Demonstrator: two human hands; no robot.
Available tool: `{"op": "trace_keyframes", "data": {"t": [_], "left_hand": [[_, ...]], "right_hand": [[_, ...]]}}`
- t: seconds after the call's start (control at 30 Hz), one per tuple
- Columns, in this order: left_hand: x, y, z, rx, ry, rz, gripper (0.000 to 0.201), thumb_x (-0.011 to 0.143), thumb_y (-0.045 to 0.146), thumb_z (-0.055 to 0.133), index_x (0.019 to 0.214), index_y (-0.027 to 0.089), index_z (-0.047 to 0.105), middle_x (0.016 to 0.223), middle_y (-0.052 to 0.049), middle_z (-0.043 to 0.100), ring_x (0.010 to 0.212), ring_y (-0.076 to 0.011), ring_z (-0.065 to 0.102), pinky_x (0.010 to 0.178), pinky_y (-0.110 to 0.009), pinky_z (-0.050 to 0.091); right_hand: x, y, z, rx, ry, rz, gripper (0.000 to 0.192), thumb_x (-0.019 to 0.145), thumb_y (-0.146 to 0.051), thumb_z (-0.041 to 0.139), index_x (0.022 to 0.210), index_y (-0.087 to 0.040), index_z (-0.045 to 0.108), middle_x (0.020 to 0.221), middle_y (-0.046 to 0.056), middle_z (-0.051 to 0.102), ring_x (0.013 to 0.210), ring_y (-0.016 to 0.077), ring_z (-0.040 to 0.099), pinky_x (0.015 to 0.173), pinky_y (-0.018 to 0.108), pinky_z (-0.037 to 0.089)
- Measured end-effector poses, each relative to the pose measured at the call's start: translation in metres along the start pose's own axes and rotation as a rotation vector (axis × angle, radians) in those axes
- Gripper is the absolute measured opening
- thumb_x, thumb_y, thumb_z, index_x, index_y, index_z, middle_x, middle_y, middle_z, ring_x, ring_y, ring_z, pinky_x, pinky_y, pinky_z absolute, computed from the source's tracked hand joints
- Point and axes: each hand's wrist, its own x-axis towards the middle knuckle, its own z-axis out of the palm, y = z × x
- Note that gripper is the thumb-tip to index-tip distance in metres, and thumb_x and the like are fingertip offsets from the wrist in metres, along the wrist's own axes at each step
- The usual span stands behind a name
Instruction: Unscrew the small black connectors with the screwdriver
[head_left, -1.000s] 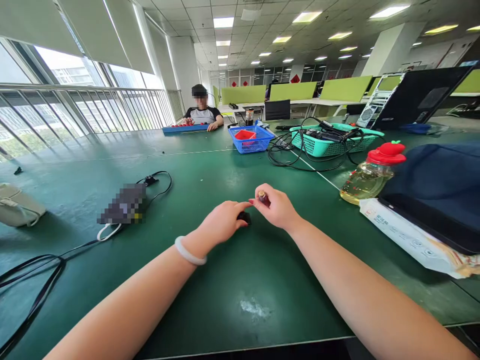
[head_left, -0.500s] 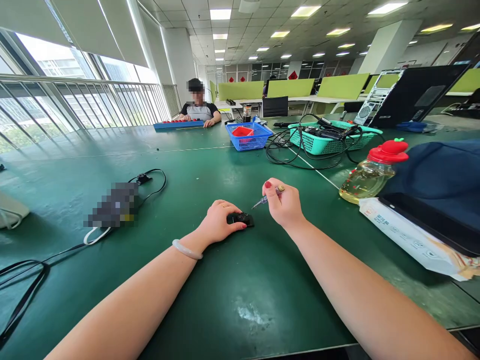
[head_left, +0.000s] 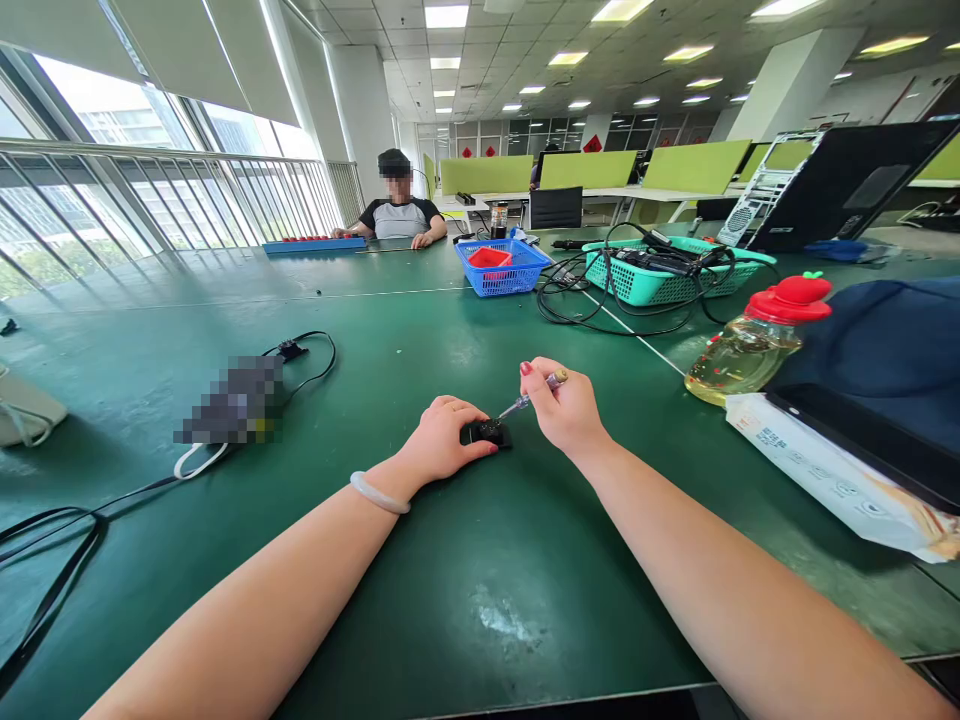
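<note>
Left hand [head_left: 442,440] pins small black part [head_left: 487,433] flat on surface [head_left: 450,600]. Right hand [head_left: 566,410] pinches screwdriver [head_left: 534,395], shaft slanting down-left, tip on part.

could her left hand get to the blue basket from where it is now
Probably not without leaning in. The left hand rests on a small black part close to the person, while the blue basket sits far up the green table. Nothing lies between them; only the distance looks limiting.

A slim screwdriver with a bright metal shaft [head_left: 517,405] is set on a small black glossy plastic part [head_left: 489,432]. The green table surface [head_left: 450,560] is finished smooth with a slight sheen.
</note>
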Motion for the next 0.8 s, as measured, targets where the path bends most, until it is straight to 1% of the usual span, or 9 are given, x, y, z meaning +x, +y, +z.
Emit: {"op": "trace_keyframes", "data": {"t": [0.1, 0.2, 0.33, 0.47, 0.53, 0.67, 0.8], "left_hand": [[0.000, 0.000, 0.000, 0.000, 0.004, -0.001, 0.033, 0.074, 0.044, 0.074, 0.102, 0.025, 0.070, 0.107, -0.004, 0.072, 0.114, -0.0283, 0.056, 0.105, -0.045, 0.041], [0.000, -0.001, 0.000, 0.002, 0.001, -0.010, 0.035, 0.075, 0.045, 0.074, 0.103, 0.025, 0.070, 0.110, -0.004, 0.071, 0.116, -0.0287, 0.054, 0.106, -0.046, 0.040], [0.000, 0.000, 0.000, 0.008, -0.023, -0.026, 0.036, 0.076, 0.045, 0.072, 0.105, 0.024, 0.069, 0.111, -0.004, 0.071, 0.116, -0.0283, 0.053, 0.107, -0.046, 0.039], [0.000, 0.001, -0.001, 0.011, -0.029, -0.027, 0.036, 0.077, 0.046, 0.070, 0.106, 0.025, 0.069, 0.111, -0.005, 0.071, 0.117, -0.0285, 0.053, 0.107, -0.046, 0.039], [-0.001, 0.001, -0.002, 0.011, -0.030, -0.033, 0.036, 0.077, 0.046, 0.070, 0.106, 0.025, 0.070, 0.111, -0.005, 0.070, 0.117, -0.0288, 0.053, 0.107, -0.046, 0.040], [-0.001, 0.001, -0.002, 0.008, -0.030, -0.041, 0.036, 0.076, 0.046, 0.071, 0.106, 0.025, 0.070, 0.111, -0.005, 0.070, 0.118, -0.0295, 0.052, 0.107, -0.047, 0.039], [0.000, 0.002, -0.002, 0.005, -0.030, -0.039, 0.036, 0.077, 0.046, 0.071, 0.106, 0.026, 0.070, 0.112, -0.005, 0.070, 0.118, -0.0292, 0.052, 0.108, -0.047, 0.038]], "right_hand": [[0.002, 0.000, -0.003, 0.026, -0.011, 0.036, 0.040, 0.093, -0.037, 0.040, 0.056, -0.022, 0.040, 0.050, -0.004, 0.036, 0.048, 0.0113, 0.033, 0.050, 0.026, 0.028], [0.005, 0.003, -0.008, 0.055, -0.091, 0.036, 0.030, 0.086, -0.026, 0.040, 0.057, -0.022, 0.045, 0.052, -0.003, 0.040, 0.050, 0.0119, 0.035, 0.050, 0.027, 0.027], [0.009, 0.011, -0.017, 0.150, -0.189, 0.071, 0.022, 0.077, -0.024, 0.042, 0.056, -0.021, 0.049, 0.052, -0.003, 0.039, 0.050, 0.0123, 0.034, 0.050, 0.027, 0.026], [0.012, 0.022, -0.020, 0.330, -0.256, 0.199, 0.019, 0.071, -0.027, 0.045, 0.053, -0.021, 0.049, 0.048, -0.004, 0.034, 0.047, 0.0110, 0.029, 0.047, 0.026, 0.022], [0.012, 0.028, -0.019, 0.424, -0.247, 0.275, 0.019, 0.069, -0.027, 0.047, 0.052, -0.021, 0.048, 0.046, -0.005, 0.032, 0.045, 0.0101, 0.027, 0.046, 0.025, 0.020], [0.012, 0.041, -0.013, 0.594, -0.162, 0.422, 0.022, 0.070, -0.030, 0.053, 0.051, -0.020, 0.047, 0.043, -0.006, 0.030, 0.040, 0.0077, 0.026, 0.043, 0.023, 0.018], [0.013, 0.051, -0.009, 0.667, -0.073, 0.587, 0.033, 0.073, -0.035, 0.064, 0.051, -0.020, 0.044, 0.041, -0.008, 0.031, 0.036, 0.0056, 0.025, 0.039, 0.021, 0.018]]}}
